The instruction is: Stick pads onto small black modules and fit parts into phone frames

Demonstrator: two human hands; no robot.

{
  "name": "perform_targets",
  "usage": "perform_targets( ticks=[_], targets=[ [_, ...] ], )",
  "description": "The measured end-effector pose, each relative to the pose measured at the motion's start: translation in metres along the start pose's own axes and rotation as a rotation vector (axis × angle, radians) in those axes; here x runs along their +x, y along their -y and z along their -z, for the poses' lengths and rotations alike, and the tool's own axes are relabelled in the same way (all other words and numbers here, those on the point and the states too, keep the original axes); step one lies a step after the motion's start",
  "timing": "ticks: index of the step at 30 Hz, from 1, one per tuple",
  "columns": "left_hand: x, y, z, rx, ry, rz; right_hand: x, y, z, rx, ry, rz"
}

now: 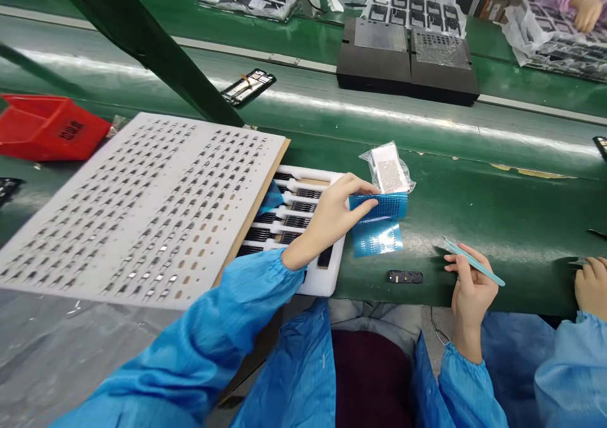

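Blue perforated film sheet (378, 238) lies on the green workbench (512, 207), just right of a white foam tray, with its long axis running roughly left to right across the bench. The sheet appears doubled into two stacked panels, with the upper panel's free end pointing right.

A large white perforated foam board (142, 207) with a tan cardboard edge rests tilted over the left part of the white foam tray (327, 276), which holds rows of dark slotted parts. Two black rectangular fixture blocks (408, 61) stand farther along the bench, and a red plastic bin (47, 128) sits at the far left.

The left hand (329, 219), in a blue sleeve, is partly closed and pinches the left end of the upper panel. The right hand (469, 289) is curled around slim teal tweezers (472, 262), whose tips point up and left.

A clear plastic bag (386, 169) holding a pale card touches the sheet's upper edge. A small black component (405, 277) lies between the sheet and the right hand. A co-worker's hand (590, 286) shows at the right edge.
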State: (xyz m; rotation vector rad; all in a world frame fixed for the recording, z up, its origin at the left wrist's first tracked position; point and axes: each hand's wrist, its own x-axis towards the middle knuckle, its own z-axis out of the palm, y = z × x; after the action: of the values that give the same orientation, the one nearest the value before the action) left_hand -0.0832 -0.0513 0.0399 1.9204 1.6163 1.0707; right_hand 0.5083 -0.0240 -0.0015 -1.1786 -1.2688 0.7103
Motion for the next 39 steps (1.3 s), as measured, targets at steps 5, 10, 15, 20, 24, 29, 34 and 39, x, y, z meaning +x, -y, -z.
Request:
perform_targets(
  ticks=[5, 10, 15, 20, 24, 29, 34, 39],
  targets=[
    [-0.025, -0.043, 0.039, -0.311, -0.225, 0.107, -0.033, 0.056, -0.086, 0.076, 0.059, -0.102],
    [-0.06, -0.076, 0.072, -0.433, -0.182, 0.285, -0.106, 0.083, -0.201, 0.114, 0.121, -0.208],
    [-0.086, -0.081, 0.068, -0.609, 0.081, 0.377, -0.153, 0.125, -0.256, 0.214, 0.002, -0.287],
    [-0.102, -0.072, 0.044, -0.709, 0.249, 0.46, -0.167, 0.174, -0.279, 0.31, 0.237, -0.321],
    [-0.111, -0.07, 0.034, -0.764, 0.311, 0.451, -0.179, 0.178, -0.285, 0.306, 0.343, -0.293],
    [-0.12, -0.069, 0.027, -0.737, 0.29, 0.463, -0.189, 0.168, -0.28, 0.203, 0.4, -0.201],
    [-0.124, -0.07, 0.021, -0.646, 0.238, 0.496, -0.192, 0.167, -0.273, 0.054, 0.446, -0.004],
    [-0.127, -0.072, 0.018, -0.615, 0.215, 0.495, -0.193, 0.165, -0.271, 0.002, 0.48, 0.101]
  ],
)
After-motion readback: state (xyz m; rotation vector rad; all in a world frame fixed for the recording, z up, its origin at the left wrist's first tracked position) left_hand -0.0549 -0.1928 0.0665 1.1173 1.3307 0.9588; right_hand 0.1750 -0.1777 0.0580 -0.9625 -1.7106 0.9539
